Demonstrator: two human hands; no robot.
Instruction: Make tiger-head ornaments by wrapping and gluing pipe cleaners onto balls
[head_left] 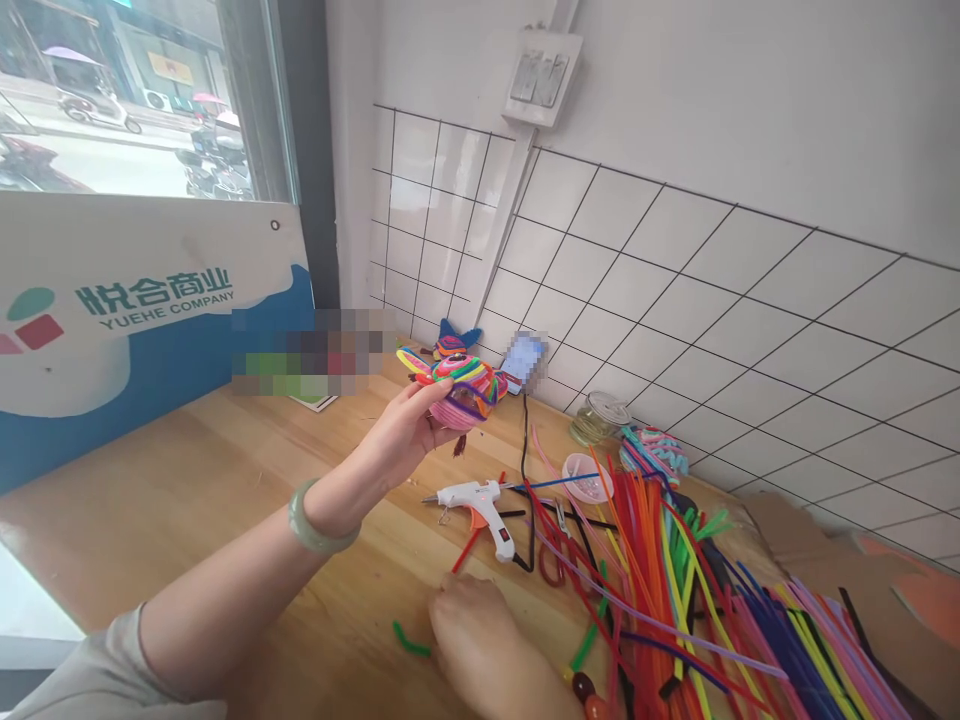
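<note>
My left hand (424,415) holds up a fish-like pipe-cleaner figure (469,395), striped in many colours, with a pink underside and a small dark red tassel hanging below. The fingers are closed around its near side. My right hand (472,625) rests low over the table with its back to me and its fingers curled; what they hold, if anything, is hidden. A red pipe cleaner (469,550) runs out above that hand, and a bent green pipe cleaner (410,641) shows at its left. Between the hands lies a white hot glue gun (480,508) with an orange trigger.
Many loose pipe cleaners (652,550) spread across the right side, near red-handled scissors (553,560). Behind them stand a pink dish (587,478), a glass jar (596,418) and a blue-pink figure (654,456). A phone (523,362) and a blue-tailed figure (454,338) are by the wall.
</note>
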